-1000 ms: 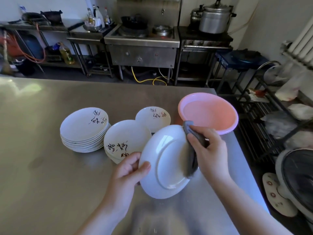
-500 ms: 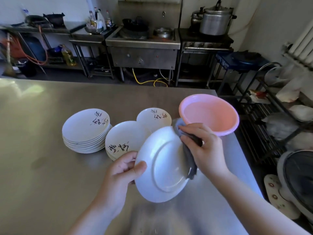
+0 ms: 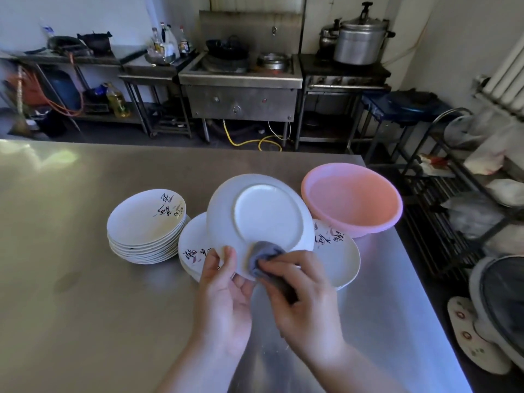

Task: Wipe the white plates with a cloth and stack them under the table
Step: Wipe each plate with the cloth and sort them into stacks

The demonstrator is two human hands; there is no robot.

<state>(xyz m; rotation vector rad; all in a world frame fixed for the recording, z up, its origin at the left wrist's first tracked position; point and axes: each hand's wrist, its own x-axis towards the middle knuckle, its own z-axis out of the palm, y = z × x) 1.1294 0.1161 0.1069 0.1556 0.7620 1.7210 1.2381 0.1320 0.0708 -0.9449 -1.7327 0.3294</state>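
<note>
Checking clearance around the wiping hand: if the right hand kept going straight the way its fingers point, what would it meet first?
The right hand, holding the grey cloth, points up-left at the held white plate, so it meets that plate's underside at once; the cloth seems already pressed there.

White plate [image 3: 263, 219] tilted underside-up, grey cloth [image 3: 262, 258] against its near rim, plate stacks [image 3: 146, 225] alongside.

Left hand [image 3: 224, 290] palm-up, thumb and fingers pinching the tilted plate's [image 3: 263, 217] lower rim; right hand [image 3: 303, 299] knuckles-up, fingers curled, pressing a grey cloth [image 3: 263, 255] against it.
</note>
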